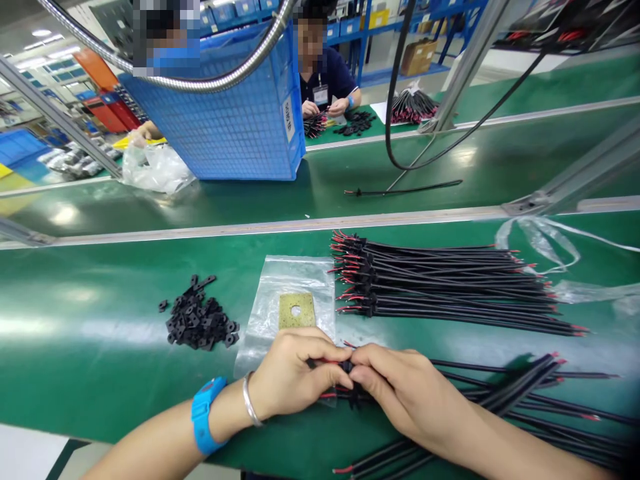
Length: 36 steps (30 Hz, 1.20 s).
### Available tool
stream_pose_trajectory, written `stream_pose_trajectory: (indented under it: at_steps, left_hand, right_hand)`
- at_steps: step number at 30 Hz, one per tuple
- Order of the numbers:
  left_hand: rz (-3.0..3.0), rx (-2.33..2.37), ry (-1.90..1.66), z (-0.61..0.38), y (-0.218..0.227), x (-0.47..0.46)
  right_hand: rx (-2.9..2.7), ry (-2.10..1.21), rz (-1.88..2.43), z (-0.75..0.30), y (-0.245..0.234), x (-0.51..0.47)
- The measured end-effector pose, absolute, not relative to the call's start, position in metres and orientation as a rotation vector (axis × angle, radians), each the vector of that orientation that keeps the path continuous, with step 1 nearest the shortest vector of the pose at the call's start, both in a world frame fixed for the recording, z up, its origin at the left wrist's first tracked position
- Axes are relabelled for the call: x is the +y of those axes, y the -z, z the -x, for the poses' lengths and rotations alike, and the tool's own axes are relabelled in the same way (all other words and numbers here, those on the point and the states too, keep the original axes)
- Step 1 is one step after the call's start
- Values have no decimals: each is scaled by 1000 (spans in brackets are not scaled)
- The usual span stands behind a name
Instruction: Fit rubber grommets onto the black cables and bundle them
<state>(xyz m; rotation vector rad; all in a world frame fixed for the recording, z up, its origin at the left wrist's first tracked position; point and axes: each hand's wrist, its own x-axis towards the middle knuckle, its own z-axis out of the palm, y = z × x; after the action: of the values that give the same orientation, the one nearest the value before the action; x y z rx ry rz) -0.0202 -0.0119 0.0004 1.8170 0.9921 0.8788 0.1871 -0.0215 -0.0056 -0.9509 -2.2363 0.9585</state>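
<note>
My left hand (pixel 295 373), with a silver bangle and a blue wristband on its arm, pinches a small black part with red wire beside it. Facing it, my right hand (pixel 410 387) closes finger and thumb on a black cable (pixel 346 365) at the same spot. The fingertips nearly meet and hide most of the part. Under and beside my right hand lie several loose black cables (pixel 520 390) with red wire ends. Just beyond my left hand a yellowish square sponge (pixel 305 308) with a hole rests on a clear plastic bag (pixel 273 287).
Small black rubber pieces (pixel 200 320) form a pile at left. A row of black cables (pixel 445 277) lies behind my hands, plastic strips (pixel 565 250) beyond. A blue crate (pixel 235 113) stands across the metal rail (pixel 250 227). A co-worker (pixel 330 73) handles wires; another person is partly hidden.
</note>
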Motion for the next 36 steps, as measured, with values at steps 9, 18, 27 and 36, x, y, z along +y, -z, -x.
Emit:
stream_pose_trajectory:
  at_steps: [9,18,27,36]
  left_hand:
    - [-1823,948,-891,17,-2,-11]
    - [-1401,972,-586,30,-5,-9]
    - [-1011,973,-580,21,3,-11]
    - [-1185,1006,-600,23,3,-13]
  right_hand:
    - [-2358,-853,938,-191,-1,-20]
    - [-2350,-843,1004,-193,6,-18]
    - [-2334,-1029,1075,-196,-1,-15]
    - [-2433,-1117,1125,-194,-7,-12]
